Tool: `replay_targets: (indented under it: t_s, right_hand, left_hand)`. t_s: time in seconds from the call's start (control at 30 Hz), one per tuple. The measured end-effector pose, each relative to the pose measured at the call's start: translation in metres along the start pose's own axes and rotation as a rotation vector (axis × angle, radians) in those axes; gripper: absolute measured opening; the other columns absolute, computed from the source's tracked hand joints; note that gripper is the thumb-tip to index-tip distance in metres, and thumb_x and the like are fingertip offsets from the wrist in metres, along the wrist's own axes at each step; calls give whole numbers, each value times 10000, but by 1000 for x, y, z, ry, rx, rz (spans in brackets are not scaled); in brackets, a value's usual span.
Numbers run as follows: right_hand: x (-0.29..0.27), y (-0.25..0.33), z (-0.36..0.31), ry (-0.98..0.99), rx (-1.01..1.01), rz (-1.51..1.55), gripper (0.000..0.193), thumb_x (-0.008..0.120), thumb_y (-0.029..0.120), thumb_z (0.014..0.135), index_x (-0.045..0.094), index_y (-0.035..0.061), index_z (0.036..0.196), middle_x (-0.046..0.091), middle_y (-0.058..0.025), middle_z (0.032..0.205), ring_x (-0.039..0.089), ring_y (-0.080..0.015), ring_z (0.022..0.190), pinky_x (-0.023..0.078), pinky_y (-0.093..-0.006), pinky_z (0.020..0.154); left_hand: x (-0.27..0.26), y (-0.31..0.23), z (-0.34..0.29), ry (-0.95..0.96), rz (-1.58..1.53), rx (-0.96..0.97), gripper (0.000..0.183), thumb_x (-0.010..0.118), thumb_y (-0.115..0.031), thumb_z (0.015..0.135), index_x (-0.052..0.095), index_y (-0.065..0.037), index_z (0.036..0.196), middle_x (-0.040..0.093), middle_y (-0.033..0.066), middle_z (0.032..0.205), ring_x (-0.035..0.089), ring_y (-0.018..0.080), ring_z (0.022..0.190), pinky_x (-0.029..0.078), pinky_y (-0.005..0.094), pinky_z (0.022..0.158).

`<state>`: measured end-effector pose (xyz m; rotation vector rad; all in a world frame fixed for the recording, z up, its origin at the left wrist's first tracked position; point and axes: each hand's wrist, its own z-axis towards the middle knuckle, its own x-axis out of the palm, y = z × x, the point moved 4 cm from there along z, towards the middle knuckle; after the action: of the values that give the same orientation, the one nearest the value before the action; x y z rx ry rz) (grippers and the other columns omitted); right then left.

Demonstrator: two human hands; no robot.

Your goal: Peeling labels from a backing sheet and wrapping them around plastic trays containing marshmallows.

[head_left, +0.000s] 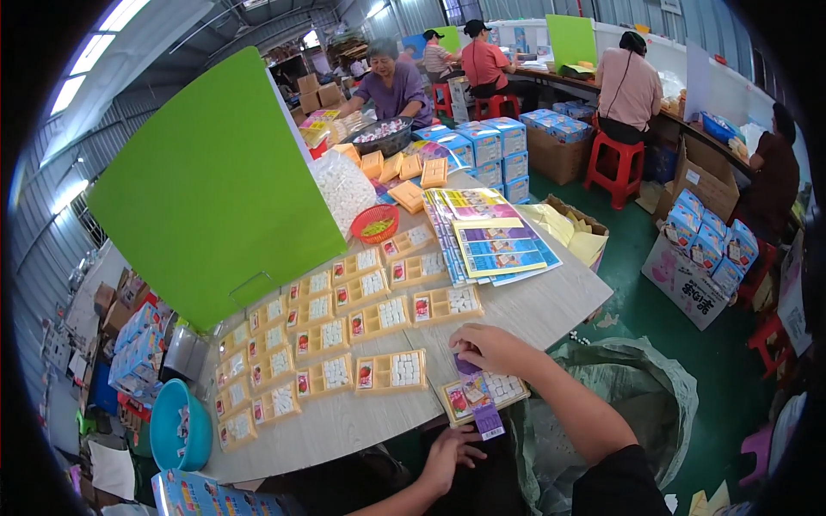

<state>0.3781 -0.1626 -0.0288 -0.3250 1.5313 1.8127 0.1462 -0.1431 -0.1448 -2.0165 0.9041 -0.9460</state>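
Note:
My right hand (pixel 497 351) pinches the upper end of a purple printed paper strip (pixel 478 397). The strip lies across a pale yellow compartment tray (pixel 511 389) at the table's near edge, and white small pieces show on the tray's right side. Just below that tray is my left hand (pixel 446 457), its fingers loosely spread and holding nothing I can see. Left of it sits a similar tray (pixel 391 372) with a red-pictured card at one end and white pieces at the other. Several more such trays (pixel 321 338) stand in rows beyond.
Printed sheets (pixel 499 245) lie stacked at the far right of the table, near a red basket (pixel 375 224) of yellow-green bits. A green partition (pixel 215 189) rises on the left. A teal basin (pixel 181 426) stands lower left; a large plastic bag (pixel 641 387) lies right. A person (pixel 396 86) sits opposite.

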Motion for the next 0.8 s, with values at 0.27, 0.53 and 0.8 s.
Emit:
replay_targets:
  t_s: [0.27, 0.53, 0.8]
  right_hand:
    - [12, 12, -13, -10, -52, 34, 245, 680, 41, 875, 631, 47, 1115, 645, -129, 962, 651, -284, 861, 523, -376, 790]
    - [18, 24, -28, -68, -24, 10, 266, 689, 39, 871, 623, 45, 1128, 640, -129, 956, 649, -282, 846, 526, -371, 777]
    - [18, 28, -47, 3, 135, 421, 274, 695, 15, 908, 594, 45, 1162, 620, -31, 941, 592, -92, 847, 506, -266, 759]
  left_hand:
    - [19, -50, -6, -32, -112, 88, 422, 369, -342, 1075, 527, -27, 1307, 674, 124, 1180, 681, 234, 1007, 565, 374, 796]
    - [19, -49, -5, -175, -75, 58, 306, 648, -161, 986, 589, 15, 1229, 688, 96, 1111, 674, 167, 992, 546, 320, 866]
    - [-8, -45, -29, -47, 132, 181, 357, 683, -122, 959, 565, 40, 1254, 680, 96, 1134, 664, 161, 1015, 531, 306, 920]
